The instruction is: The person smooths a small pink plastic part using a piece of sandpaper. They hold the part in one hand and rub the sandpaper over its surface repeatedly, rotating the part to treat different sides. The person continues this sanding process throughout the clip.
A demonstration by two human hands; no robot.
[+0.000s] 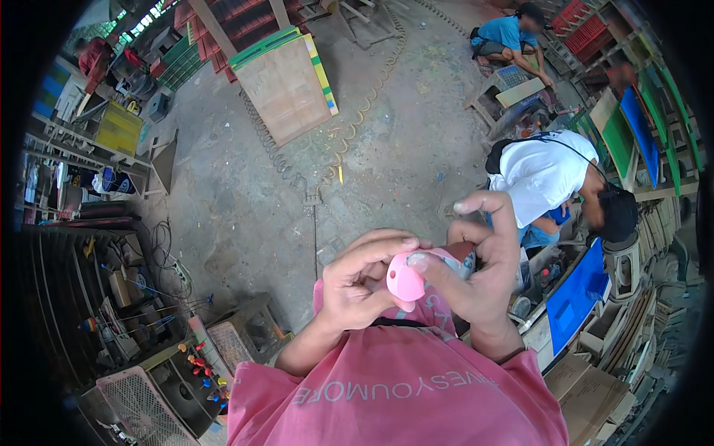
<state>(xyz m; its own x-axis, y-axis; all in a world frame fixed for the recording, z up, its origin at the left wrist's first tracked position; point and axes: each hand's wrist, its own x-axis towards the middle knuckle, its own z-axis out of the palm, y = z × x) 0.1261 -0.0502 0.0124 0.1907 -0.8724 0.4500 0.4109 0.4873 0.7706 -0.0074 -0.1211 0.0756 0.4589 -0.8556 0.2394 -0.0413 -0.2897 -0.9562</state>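
Note:
In front of my chest is a small pink rounded piece (405, 279) with a dark red round spot on its end. My left hand (357, 286) curls around it from the left, thumb below and fingers above. My right hand (483, 279) presses its thumb on the pink piece's right side, index finger raised and bent. Between that hand's fingers is a piece of sandpaper (462, 251), reddish brown with a pale bluish backing, lying against the pink piece. The fingers partly cover both things.
A person in a white shirt (547, 171) bends over close on my right, near a blue board (576, 293). Farther off, a person in blue (506, 37) squats. Wooden panels (286, 85) stand ahead beside coiled hoses (364, 104). Racks and a metal mesh (137, 405) are at left.

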